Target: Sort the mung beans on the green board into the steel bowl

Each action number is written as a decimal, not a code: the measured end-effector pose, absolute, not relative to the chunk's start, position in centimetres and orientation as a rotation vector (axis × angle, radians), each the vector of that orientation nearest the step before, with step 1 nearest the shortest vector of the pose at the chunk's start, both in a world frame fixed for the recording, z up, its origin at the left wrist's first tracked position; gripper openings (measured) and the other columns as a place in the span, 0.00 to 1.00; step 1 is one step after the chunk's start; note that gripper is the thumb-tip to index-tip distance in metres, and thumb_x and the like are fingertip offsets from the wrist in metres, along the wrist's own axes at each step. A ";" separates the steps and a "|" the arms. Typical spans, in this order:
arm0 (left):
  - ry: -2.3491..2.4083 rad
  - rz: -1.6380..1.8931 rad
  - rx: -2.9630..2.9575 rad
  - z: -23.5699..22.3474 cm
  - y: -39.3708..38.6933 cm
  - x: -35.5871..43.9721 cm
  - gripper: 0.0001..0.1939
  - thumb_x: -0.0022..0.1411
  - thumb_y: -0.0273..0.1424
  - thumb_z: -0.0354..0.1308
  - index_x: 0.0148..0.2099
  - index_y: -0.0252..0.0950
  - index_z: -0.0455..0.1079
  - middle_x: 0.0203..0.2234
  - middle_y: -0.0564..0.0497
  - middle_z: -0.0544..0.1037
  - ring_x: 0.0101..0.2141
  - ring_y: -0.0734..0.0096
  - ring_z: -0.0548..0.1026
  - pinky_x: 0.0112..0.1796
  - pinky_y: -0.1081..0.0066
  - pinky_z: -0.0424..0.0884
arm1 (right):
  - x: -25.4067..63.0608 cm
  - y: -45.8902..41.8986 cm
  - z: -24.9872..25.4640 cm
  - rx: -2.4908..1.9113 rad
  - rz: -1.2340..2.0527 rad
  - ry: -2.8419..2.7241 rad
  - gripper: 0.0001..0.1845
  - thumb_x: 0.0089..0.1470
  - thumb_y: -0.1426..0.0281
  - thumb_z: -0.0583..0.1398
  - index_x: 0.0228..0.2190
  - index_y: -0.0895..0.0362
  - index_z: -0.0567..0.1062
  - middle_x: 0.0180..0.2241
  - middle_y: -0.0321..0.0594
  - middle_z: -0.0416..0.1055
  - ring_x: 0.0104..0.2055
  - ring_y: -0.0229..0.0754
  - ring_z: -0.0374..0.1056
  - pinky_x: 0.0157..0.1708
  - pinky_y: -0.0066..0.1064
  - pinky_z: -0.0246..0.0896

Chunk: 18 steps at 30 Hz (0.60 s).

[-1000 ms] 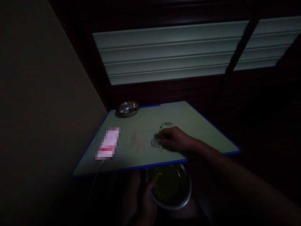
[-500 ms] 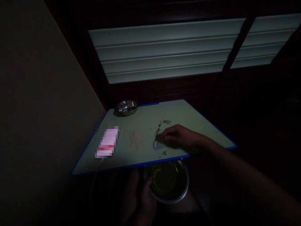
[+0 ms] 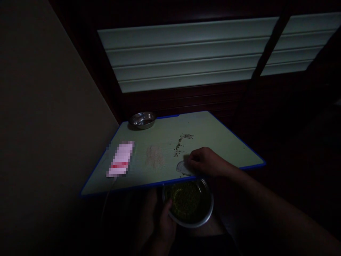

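Observation:
My right hand (image 3: 204,161) pinches a flat, clear, round-edged scraper-like piece (image 3: 182,167) against the board near its front edge. A few dark grains lie by that piece's lower edge. Farther back, a bent trail of dark grains (image 3: 179,144) runs across the board. Below the front edge, my left hand (image 3: 167,222) grips the left rim of a metal bowl (image 3: 212,209), its thumb over the rim. Greenish grains (image 3: 186,202) cover the bowl's bottom. Part of the bowl's far side is hidden under the board's edge.
The pale green board (image 3: 221,137) has a blue rim. A patch of pale, fine grains (image 3: 155,157) lies left of the dark trail. A blurred phone-like object (image 3: 121,159) with a cable is at the left, and a shallow metal bowl (image 3: 142,121) stands at the back left corner.
My right hand has drawn the clear piece toward the front edge, away from the dark trail, which is now more exposed. My left hand still holds the bowl in nearly the same place.

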State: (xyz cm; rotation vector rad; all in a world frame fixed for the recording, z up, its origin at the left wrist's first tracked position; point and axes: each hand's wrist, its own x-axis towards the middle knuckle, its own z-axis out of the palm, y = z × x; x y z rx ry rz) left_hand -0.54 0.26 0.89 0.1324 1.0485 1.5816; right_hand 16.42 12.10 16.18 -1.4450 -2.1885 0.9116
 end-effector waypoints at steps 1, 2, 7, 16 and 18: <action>1.054 1.597 0.156 1.2 0.2 -0.5 0.34 0.52 0.31 0.64 0.63 0.43 0.72 0.51 0.47 0.83 0.57 0.50 0.77 0.60 0.57 0.68 | 16.3 12.0 16.1 -1.420 0.937 -2.184 0.08 0.55 0.73 0.61 0.27 0.59 0.79 0.25 0.38 0.76 0.27 0.38 0.66 0.28 0.28 0.57; 1.064 1.613 0.171 1.6 0.2 -0.6 0.34 0.52 0.31 0.64 0.63 0.43 0.72 0.51 0.47 0.83 0.58 0.50 0.76 0.61 0.57 0.66 | 16.2 11.8 16.1 -1.394 0.962 -2.179 0.08 0.54 0.73 0.61 0.26 0.59 0.79 0.24 0.38 0.76 0.27 0.38 0.66 0.28 0.28 0.57; 1.118 1.648 0.191 2.4 0.2 -0.6 0.36 0.50 0.29 0.65 0.64 0.44 0.71 0.53 0.48 0.83 0.62 0.48 0.71 0.62 0.58 0.65 | 16.0 11.4 16.0 -1.311 1.066 -2.164 0.08 0.54 0.72 0.61 0.25 0.58 0.78 0.23 0.37 0.75 0.26 0.37 0.64 0.27 0.28 0.57; 1.064 1.566 0.013 0.3 0.2 -0.5 0.32 0.51 0.31 0.65 0.60 0.45 0.74 0.51 0.48 0.83 0.62 0.41 0.70 0.57 0.49 0.71 | 16.8 10.9 15.7 -1.202 1.173 -2.127 0.07 0.55 0.69 0.61 0.29 0.58 0.78 0.27 0.38 0.75 0.28 0.37 0.66 0.30 0.29 0.60; 1.063 1.600 0.048 0.9 0.2 -0.5 0.32 0.51 0.30 0.65 0.61 0.46 0.73 0.51 0.48 0.84 0.64 0.42 0.68 0.59 0.49 0.69 | 17.5 11.6 15.8 -1.228 1.161 -2.045 0.06 0.53 0.68 0.62 0.30 0.58 0.78 0.28 0.39 0.76 0.29 0.38 0.67 0.30 0.29 0.61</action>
